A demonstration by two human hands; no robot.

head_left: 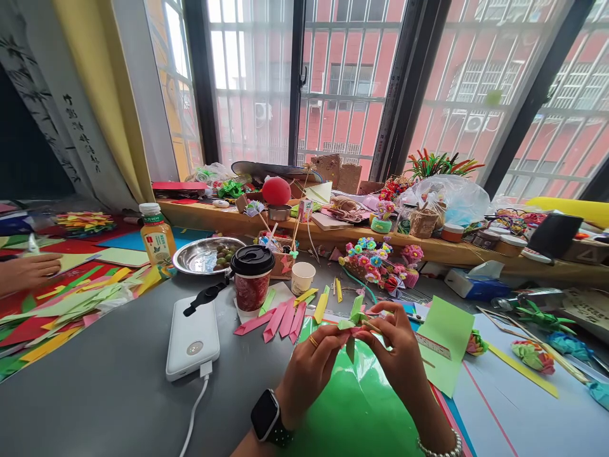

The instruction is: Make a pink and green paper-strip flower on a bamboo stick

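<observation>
Between my two hands, above a shiny green sheet (pixel 366 406), is a folded paper piece (pixel 356 316) with green and pink strips pointing several ways. My left hand (pixel 316 358), with a ring and a dark watch at the wrist, pinches its left side. From the right, my right hand (pixel 392 339) grips it with thumb and fingertips; a bead bracelet circles that wrist. The fingers partly hide the folds. Just left of the hands lie several folded pink paper strips (pixel 278 319), and a yellow folded strip (pixel 321 306) is close behind them.
A white power bank (pixel 193 339) with a cable, a lidded coffee cup (pixel 252 279), a metal plate (pixel 193 255) and a juice bottle (pixel 157 238) stand to the left. A green paper sheet (pixel 445 343) lies right. At far left, another person's hand (pixel 31 273) rests over paper.
</observation>
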